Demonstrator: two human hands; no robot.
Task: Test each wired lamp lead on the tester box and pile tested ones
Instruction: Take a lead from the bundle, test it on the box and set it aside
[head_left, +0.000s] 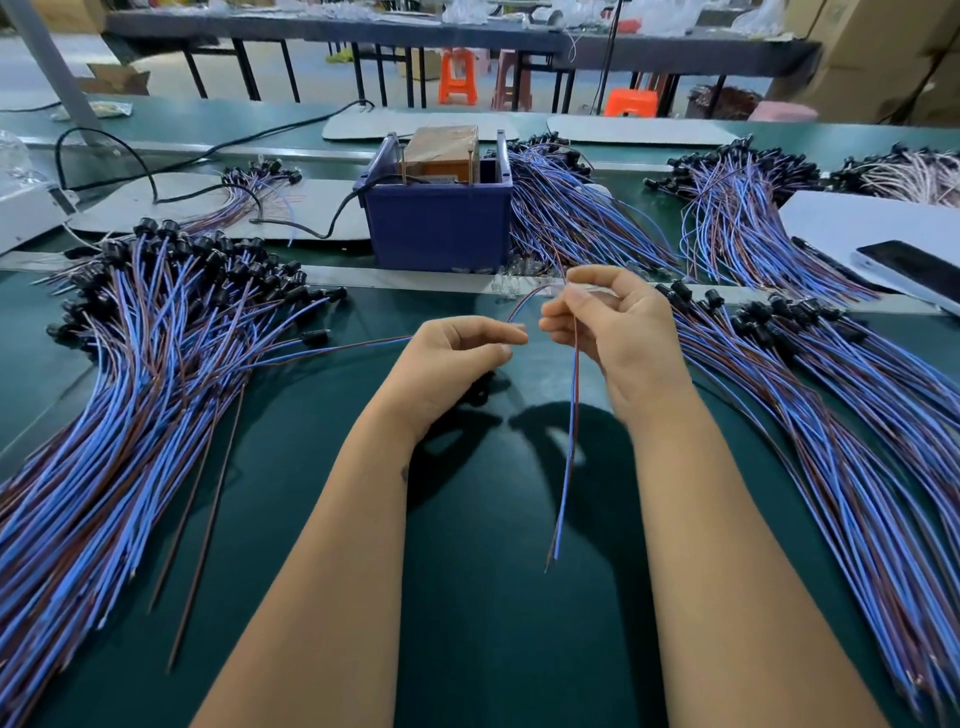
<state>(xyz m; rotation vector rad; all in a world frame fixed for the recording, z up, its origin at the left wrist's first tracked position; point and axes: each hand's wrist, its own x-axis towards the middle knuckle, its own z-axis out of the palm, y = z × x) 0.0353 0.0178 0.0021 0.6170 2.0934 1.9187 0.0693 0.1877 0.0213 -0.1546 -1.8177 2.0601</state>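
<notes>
Both forearms are bare from the frame edge up to the left hand (457, 358) and right hand (618, 332), with no sleeves, gloves, rings or watch; fingernails are short and unpainted.

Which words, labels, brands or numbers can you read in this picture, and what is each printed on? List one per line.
None can be read.
Tester box: its blue wall shows no print.
Brown block inside it: no legible label.
Phone: screen dark.
Cardboard boxes at the back: any marks too blurred to read.
</notes>
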